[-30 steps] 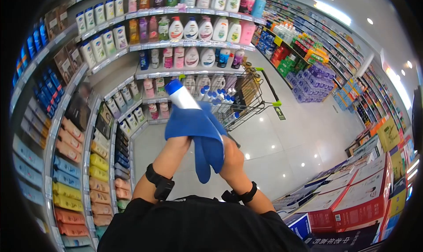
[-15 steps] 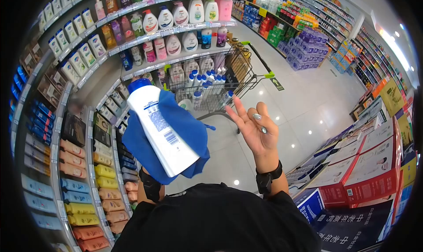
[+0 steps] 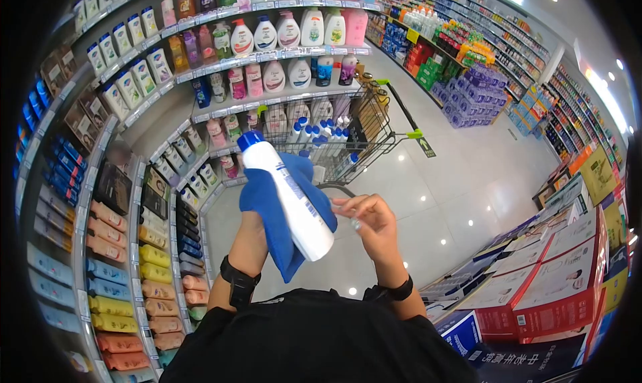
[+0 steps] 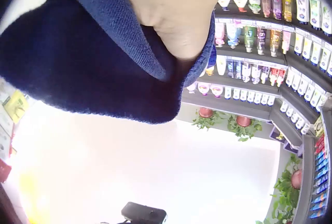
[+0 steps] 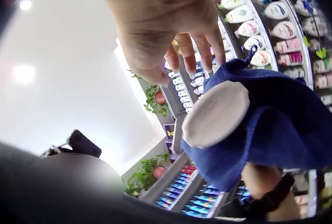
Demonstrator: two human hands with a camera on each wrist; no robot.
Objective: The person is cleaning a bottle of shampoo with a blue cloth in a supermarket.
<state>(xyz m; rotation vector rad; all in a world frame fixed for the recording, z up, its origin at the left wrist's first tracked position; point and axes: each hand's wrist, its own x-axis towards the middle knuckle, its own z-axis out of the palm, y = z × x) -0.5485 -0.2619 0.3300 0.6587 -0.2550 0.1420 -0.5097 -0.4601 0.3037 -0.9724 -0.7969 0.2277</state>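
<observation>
So the left hand [image 3: 250, 228] has a white bottle [image 3: 292, 199] gripped through a blue cloth [image 3: 259, 194], tilted, with its blue cap [image 3: 250, 140] pointing up and away past the fingers. Those fingers are buried under the cloth, so can't tell how they're spread. The right hand [image 3: 376, 226] has its fingers loosely bent with gaps between them, tips right by the cloth's edge, bottle just left of them. Beyond both hands' fingers: a shopping cart [image 3: 414, 135] with blue-capped bottles [image 3: 321, 134].
</observation>
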